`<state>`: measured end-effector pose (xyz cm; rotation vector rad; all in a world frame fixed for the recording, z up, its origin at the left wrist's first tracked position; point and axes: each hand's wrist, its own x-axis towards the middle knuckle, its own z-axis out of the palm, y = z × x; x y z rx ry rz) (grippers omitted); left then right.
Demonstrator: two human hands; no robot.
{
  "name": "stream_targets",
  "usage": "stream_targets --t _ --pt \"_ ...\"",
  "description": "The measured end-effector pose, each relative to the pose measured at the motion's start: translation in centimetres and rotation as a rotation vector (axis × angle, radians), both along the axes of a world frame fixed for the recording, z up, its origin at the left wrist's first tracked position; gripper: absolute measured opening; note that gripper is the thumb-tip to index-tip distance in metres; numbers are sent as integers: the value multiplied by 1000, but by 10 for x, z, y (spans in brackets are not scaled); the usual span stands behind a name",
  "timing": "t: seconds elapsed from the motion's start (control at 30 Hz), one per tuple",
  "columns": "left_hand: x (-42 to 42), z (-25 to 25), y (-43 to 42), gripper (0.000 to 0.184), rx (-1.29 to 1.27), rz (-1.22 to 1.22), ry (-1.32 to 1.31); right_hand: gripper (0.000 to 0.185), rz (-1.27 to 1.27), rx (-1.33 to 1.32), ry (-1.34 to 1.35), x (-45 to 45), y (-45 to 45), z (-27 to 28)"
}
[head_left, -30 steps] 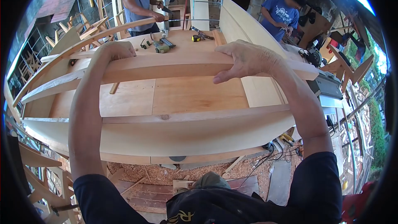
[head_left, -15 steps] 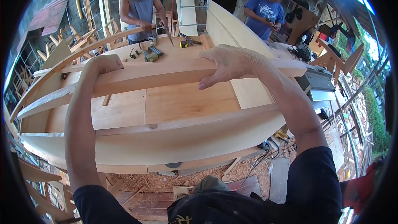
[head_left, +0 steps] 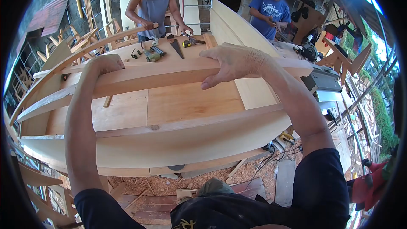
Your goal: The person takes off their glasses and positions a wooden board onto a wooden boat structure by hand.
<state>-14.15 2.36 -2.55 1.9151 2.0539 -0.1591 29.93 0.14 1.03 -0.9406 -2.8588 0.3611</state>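
The bare left hand (head_left: 107, 62) curls over a long, curved, pale wooden beam (head_left: 161, 77) that runs across the broad tan plywood bench (head_left: 190, 104) towards its right edge; hidden fingertips leave its closure untold. Farther right, the bare right hand (head_left: 234, 62) clasps the beam, widely spread, thumb nearest.

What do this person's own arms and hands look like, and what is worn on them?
Short dark navy fabric sleeves leave both forearms bare. The ungloved left hand and ungloved right hand show no watch or bracelet. The sleeves look plain; the dark fabric shirt bears a gold-coloured marking near the frame's bottom edge.
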Motion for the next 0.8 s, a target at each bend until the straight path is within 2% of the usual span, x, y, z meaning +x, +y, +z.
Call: stream_targets --t 0.03,0.1,0.17,0.23,0.37,0.53,0.63,0.7,0.77,0.8 --pt "9 5 -6 25 -12 3 18 77 -22 -45 -36 -2 -4 6" --pt "27 4 -33 24 191 -125 66 78 -46 -102 -71 -2 -7 11" --pt "24 2 -31 24 208 -148 50 78 -49 -130 -71 -2 -8 11" --pt "11 6 -9 24 42 -67 -30 78 -53 -111 -77 -2 -6 10" --pt "28 15 -23 21 39 15 -59 78 -52 -116 -72 -2 -5 8" --pt "-3 -1 1 19 -37 31 -103 72 -35 -65 -42 -1 1 2" --pt "-3 -1 1 25 -12 35 -105 70 -36 -68 -21 0 -1 3" --pt "14 -2 -24 31 184 -57 -21 70 -12 -87 -1 -2 -1 4" --pt "19 -1 -33 38 202 -30 10 69 12 -106 18 -2 -1 3" --pt "14 4 -17 41 131 35 -4 69 15 -101 18 -1 0 3"
